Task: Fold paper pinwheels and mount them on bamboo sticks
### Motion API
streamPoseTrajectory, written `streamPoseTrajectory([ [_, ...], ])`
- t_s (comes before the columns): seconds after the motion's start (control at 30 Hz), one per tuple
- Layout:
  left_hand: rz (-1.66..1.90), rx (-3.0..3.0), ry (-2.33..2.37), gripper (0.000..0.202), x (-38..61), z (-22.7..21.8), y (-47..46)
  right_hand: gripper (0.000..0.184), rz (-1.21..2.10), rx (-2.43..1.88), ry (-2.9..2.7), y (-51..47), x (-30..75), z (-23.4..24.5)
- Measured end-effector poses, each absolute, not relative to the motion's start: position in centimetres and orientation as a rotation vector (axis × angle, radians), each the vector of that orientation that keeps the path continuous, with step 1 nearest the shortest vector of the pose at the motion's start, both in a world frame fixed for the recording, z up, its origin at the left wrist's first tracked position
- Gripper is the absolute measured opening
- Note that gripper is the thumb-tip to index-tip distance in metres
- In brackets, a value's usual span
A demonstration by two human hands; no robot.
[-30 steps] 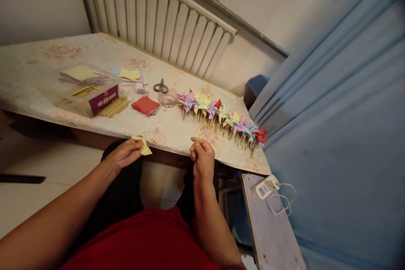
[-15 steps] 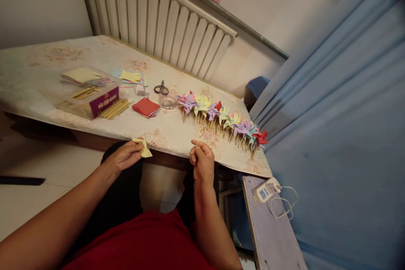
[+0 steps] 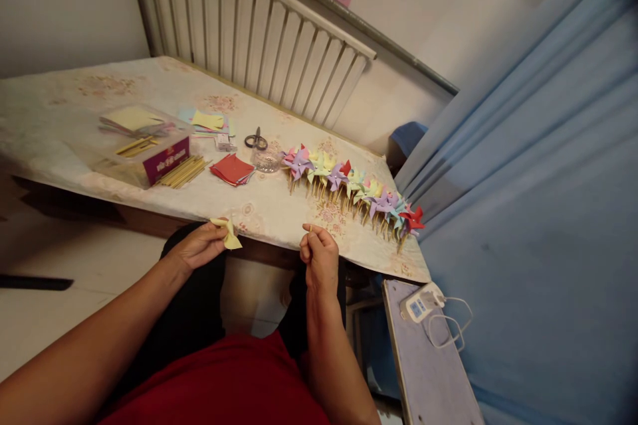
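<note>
Curling by the desk [image 3: 274, 209], yellow paper [image 3: 233, 238] is sitting pinched in the nearly closed left hand [image 3: 203, 246]; slackening fingertips would be risking its folds springing open. Curled, the right hand [image 3: 319, 257] is holding what seems a stick tip [image 3: 311, 229]. Pinwheels [image 3: 300, 165] are standing beyond.

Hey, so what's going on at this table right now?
Someone's left hand pinches a folded piece of yellow paper near the table's edge. The right hand, apart from it, is curled, apparently around a thin stick. A row of colorful pinwheels lines the table's right side; red paper, scissors and loose sticks are farther left.
</note>
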State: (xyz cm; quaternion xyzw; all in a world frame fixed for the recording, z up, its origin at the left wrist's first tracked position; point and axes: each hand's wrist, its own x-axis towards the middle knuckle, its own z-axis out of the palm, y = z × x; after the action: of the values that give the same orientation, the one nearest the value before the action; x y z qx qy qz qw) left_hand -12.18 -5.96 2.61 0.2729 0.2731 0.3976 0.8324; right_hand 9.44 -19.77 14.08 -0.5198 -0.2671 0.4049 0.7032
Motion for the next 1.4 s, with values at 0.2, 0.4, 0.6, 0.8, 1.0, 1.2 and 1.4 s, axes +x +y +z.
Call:
streamPoseTrajectory([
  [0.2, 0.844, 0.563, 0.565, 0.026, -12.2, 3.13, -6.18, 0.026, 0.906, -1.159, -0.608, -19.84, 9.37, 14.05],
  [0.4, 0.859, 0.562, 0.562, 0.027, -12.22, 2.99, -6.09, 0.027, 0.898, -1.157, -0.613, -19.82, 9.26, 13.91],
  [0.6, 0.844, 0.59, 0.534, 0.025, -12.24, 2.87, -6.02, 0.027, 0.899, -1.162, -0.605, -19.78, 9.23, 13.79],
  [0.8, 0.839, 0.599, 0.536, 0.023, -12.32, 2.54, -5.89, 0.027, 0.898, -1.168, -0.61, -19.76, 9.13, 13.78],
  [1.0, 0.835, 0.602, 0.534, 0.023, -12.4, 2.3, -5.76, 0.028, 0.904, -1.174, -0.608, -19.71, 9.08, 13.77],
  [1.2, 0.836, 0.596, 0.548, 0.022, -12.33, 2.66, -5.92, 0.027, 0.902, -1.181, -0.621, -19.7, 9.13, 13.62],
  [1.4, 0.843, 0.594, 0.562, 0.023, -12.22, 2.89, -6.08, 0.028, 0.896, -1.179, -0.607, -19.7, 8.98, 13.74],
])
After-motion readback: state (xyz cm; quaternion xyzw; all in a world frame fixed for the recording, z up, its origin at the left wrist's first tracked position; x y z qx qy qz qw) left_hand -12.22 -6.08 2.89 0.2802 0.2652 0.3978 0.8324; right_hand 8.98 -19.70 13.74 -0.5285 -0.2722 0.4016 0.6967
